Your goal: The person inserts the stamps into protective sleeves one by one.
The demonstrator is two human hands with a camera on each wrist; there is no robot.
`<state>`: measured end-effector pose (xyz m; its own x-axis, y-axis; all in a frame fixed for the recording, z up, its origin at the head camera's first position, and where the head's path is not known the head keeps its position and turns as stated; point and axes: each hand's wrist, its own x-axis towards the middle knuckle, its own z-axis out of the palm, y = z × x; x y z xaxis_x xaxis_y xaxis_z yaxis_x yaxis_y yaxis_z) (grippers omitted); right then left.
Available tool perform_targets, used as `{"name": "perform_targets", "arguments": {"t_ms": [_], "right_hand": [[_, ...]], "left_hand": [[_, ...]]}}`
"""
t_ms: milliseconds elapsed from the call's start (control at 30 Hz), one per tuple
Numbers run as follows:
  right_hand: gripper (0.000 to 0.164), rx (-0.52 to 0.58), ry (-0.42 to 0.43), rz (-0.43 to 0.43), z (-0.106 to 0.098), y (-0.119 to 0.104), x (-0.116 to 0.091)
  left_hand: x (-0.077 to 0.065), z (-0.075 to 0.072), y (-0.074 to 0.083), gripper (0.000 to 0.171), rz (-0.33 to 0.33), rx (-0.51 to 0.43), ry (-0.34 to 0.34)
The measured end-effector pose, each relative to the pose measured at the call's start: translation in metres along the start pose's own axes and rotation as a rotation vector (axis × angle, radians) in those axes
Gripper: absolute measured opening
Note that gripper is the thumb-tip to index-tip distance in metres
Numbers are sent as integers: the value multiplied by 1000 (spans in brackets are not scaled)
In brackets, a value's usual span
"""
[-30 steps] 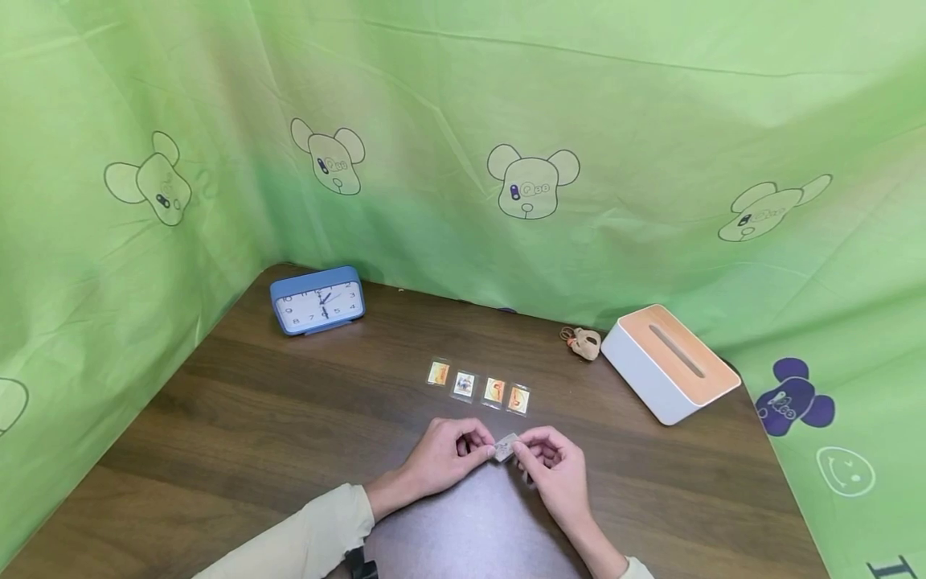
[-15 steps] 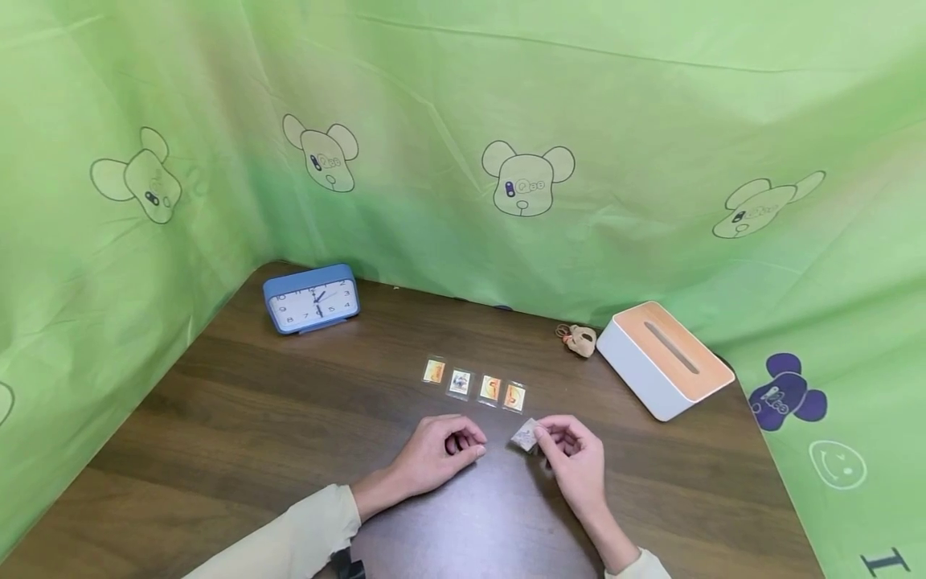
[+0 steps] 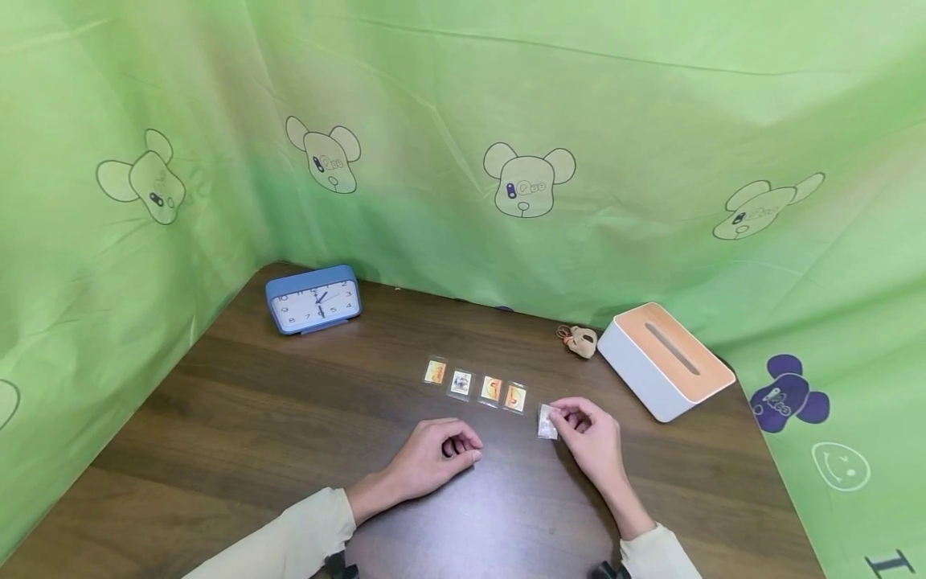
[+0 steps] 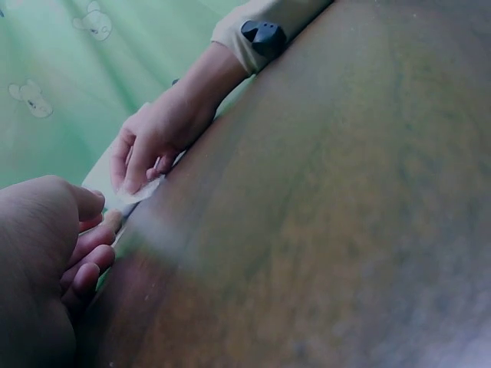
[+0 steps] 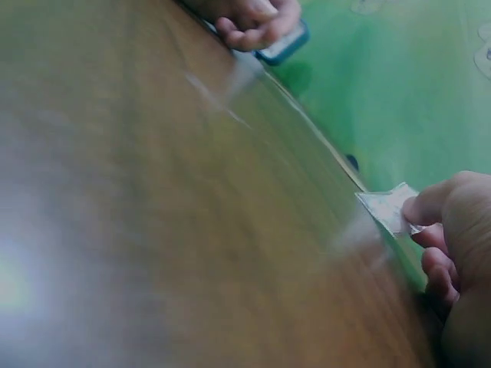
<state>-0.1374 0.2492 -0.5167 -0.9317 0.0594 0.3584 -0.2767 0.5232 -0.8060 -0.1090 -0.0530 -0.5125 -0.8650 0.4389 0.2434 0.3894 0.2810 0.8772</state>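
Observation:
My right hand (image 3: pixel 592 441) pinches a small whitish stamp in a clear sleeve (image 3: pixel 546 424) between thumb and fingers, close over the table. The right wrist view shows the sleeved stamp (image 5: pixel 385 208) sticking out past the thumb tip. To its left lies a slanting row of several sleeved stamps, among them an orange one (image 3: pixel 515 397) at the right end, a blue-and-white one (image 3: pixel 460 383) and a yellow-orange one (image 3: pixel 435 371) at the left end. My left hand (image 3: pixel 432 458) rests near the table's middle, fingers loosely curled and holding nothing.
A blue clock (image 3: pixel 314 301) stands at the back left of the brown table (image 3: pixel 239 418). At the back right are a white tissue box (image 3: pixel 651 370) with a wood-tone lid and a small tan pouch-like trinket (image 3: pixel 581 342). Green printed cloth (image 3: pixel 434 233) hangs behind.
Both hands held the sleeved stamp; the left let go and drew slightly left. The right carried it right and away from the body, turning it upright in line with the row's end.

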Motion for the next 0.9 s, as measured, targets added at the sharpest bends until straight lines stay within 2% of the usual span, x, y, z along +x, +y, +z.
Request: {"name": "perform_targets", "arguments": {"t_ms": [167, 500, 667, 900], "right_hand": [[19, -113, 15, -70, -1, 6, 11], [15, -253, -4, -104, 1, 12, 22], [16, -286, 11, -110, 3, 15, 26], [20, -311, -7, -100, 4, 15, 25]], "left_hand": [[2, 1, -2, 5, 18, 2, -3], [2, 2, -2, 4, 6, 20, -13], [1, 1, -4, 4, 32, 16, -7], [0, 1, -2, 6, 27, 21, 1]]}}
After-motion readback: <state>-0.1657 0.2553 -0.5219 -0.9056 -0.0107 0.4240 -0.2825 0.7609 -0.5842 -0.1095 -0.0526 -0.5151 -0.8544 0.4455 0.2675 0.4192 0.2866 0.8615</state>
